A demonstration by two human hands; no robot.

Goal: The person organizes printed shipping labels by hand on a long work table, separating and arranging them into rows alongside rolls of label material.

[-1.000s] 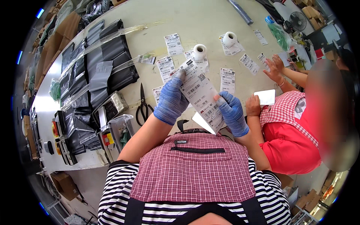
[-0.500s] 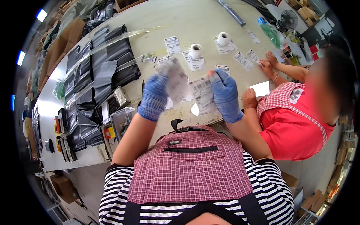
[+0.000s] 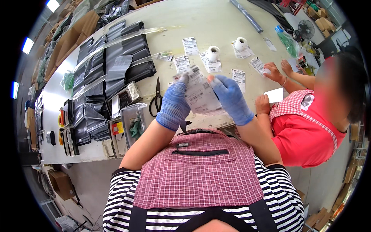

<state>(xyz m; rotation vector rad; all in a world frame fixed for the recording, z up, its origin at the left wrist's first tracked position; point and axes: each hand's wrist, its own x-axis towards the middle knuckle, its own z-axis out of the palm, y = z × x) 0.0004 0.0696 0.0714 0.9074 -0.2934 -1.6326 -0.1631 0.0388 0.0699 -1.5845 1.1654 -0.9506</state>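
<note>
Both my hands wear blue gloves and meet over the table's near edge. My left hand (image 3: 172,102) pinches printed paper labels (image 3: 200,96) by their left side. At their right edge, my right hand (image 3: 234,101) has thumb and fingers closed on the labels too. The papers overlap, so I cannot tell how many there are. Just beyond lie more labels (image 3: 239,78) on the table, some under two white rolls (image 3: 213,53) (image 3: 240,43). Black-handled scissors (image 3: 156,101) rest left of my left hand.
Stacks of black plastic bags (image 3: 131,48) cover the table's left part. A clear bin (image 3: 132,121) stands at the near left edge. On the right, a co-worker in a red top (image 3: 297,133) reaches over the table, one hand (image 3: 273,72) at a label. A film roll (image 3: 246,15) lies at the back.
My hands, apart before with papers in each, have come together, and the papers now overlap. The scissors show more fully. The co-worker's hand has moved onto a label.
</note>
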